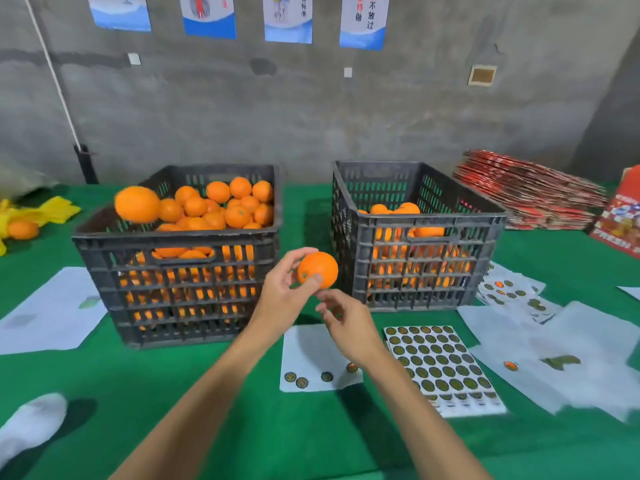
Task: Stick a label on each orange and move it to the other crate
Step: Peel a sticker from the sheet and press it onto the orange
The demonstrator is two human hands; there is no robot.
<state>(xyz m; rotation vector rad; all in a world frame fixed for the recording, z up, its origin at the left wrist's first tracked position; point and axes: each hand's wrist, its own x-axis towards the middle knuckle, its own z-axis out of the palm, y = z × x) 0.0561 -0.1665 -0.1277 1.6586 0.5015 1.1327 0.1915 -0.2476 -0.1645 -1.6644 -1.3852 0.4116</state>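
My left hand (282,292) grips one orange (318,270) in front of the gap between the two black crates. My right hand (341,318) is just below it, fingertips pinched on what looks like a small dark label. The left crate (176,239) is heaped with oranges. Another orange (136,204) shows blurred above that crate's near left rim. The right crate (433,223) is about half full of oranges. A full label sheet (440,362) lies on the green table under my right forearm. Beside it lies a sheet (311,351) with a few labels left.
Used white backing sheets lie at the left (52,313) and right (571,351) of the table. Yellow bags with an orange (23,229) sit far left. A stack of red flat cartons (530,192) stands at the back right. A white-socked foot (31,424) is at bottom left.
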